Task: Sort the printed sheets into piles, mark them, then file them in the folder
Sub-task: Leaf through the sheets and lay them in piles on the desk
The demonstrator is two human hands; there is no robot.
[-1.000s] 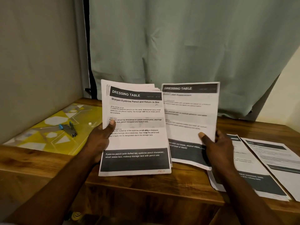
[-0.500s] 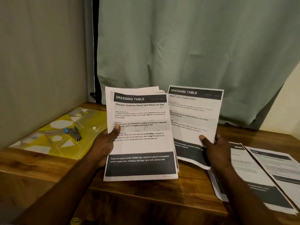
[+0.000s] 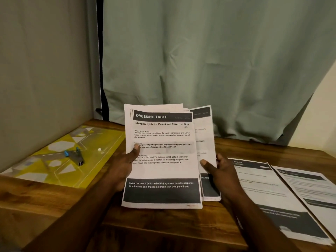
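My left hand grips a stack of printed sheets upright over the wooden table, thumb on the front page headed "DRESSING TABLE". My right hand pinches a single printed sheet by its right edge; most of that sheet is tucked behind the stack. Two piles of printed sheets lie flat at the right: a nearer one and one at the frame edge. A yellow patterned folder lies flat at the left with a blue-capped marker on it.
A grey-green curtain hangs behind the table, and a grey wall closes the left side. A small white snap button sits on the folder. The table's front edge runs below my forearms.
My right hand has carried the single sheet leftward, from beside the stack to mostly behind it. The left hand still holds the stack in the same grip.
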